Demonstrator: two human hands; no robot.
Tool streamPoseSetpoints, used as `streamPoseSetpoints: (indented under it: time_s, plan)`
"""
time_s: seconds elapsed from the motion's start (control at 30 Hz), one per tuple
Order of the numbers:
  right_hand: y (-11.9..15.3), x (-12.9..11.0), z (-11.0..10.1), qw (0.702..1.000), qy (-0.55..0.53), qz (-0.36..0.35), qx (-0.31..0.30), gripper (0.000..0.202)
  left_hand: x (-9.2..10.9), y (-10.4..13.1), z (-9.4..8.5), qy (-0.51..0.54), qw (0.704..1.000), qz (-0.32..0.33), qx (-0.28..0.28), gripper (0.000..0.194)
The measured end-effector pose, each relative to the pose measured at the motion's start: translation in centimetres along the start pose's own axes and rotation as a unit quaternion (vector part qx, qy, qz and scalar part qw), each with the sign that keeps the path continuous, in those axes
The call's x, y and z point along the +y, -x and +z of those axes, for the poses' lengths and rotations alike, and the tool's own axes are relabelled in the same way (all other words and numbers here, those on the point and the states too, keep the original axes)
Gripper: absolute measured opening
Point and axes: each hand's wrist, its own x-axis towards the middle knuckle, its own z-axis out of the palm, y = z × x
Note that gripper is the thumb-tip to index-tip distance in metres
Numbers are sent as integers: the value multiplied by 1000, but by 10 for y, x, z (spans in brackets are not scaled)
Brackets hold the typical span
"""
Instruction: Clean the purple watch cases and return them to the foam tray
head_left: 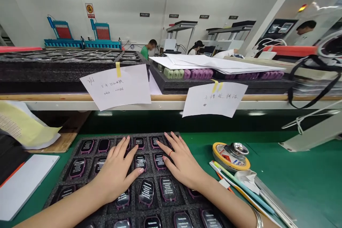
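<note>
Before me lies a dark foam tray (135, 181) with rows of purple-cased smartwatch bodies in square pockets. Most screens show lines of white text; one in the back row (103, 145) is dark. My left hand (114, 172) spreads over the tray's left middle, its thumb at the edge of a lit watch (140, 162) and its index finger by a back-row watch (139, 143). My right hand (184, 164) rests over the back right, index fingertip at a watch (155, 141) and thumb by the watch below (159, 161). Both hands are open and hold nothing; they hide several watches.
Right of the tray are a yellow tape roll (217, 149) with a metal-topped container, brushes and pens (243, 181). A shelf (165, 105) crosses behind, bearing foam trays and handwritten paper notes (120, 87). A white board (29, 181) lies left. People sit farther back.
</note>
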Motion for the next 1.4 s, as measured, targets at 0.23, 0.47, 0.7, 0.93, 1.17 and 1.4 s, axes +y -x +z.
streamPoseSetpoints:
  time_s: [0.23, 0.47, 0.7, 0.93, 1.17, 1.4]
  plan:
    - [29, 1, -12, 999, -28, -22, 35, 51, -4, 27, 0, -23, 999, 31, 15, 59]
    - [76, -21, -19, 986, -38, -145, 75, 55, -3, 62, -3, -82, 990, 101, 57, 74]
    - [66, -20, -25, 981, -8, -178, 78, 53, -6, 64, 2, -125, 981, 123, 84, 79]
    - [47, -11, -19, 992, 17, -121, 34, 61, 3, 54, 9, -95, 989, 102, 46, 80]
    - [45, -11, -15, 991, 29, -128, 15, 59, 9, 41, 7, -58, 993, 98, 25, 76]
    - [64, -7, -23, 988, -16, -123, 88, 64, 11, 51, 3, -57, 994, 89, 28, 77]
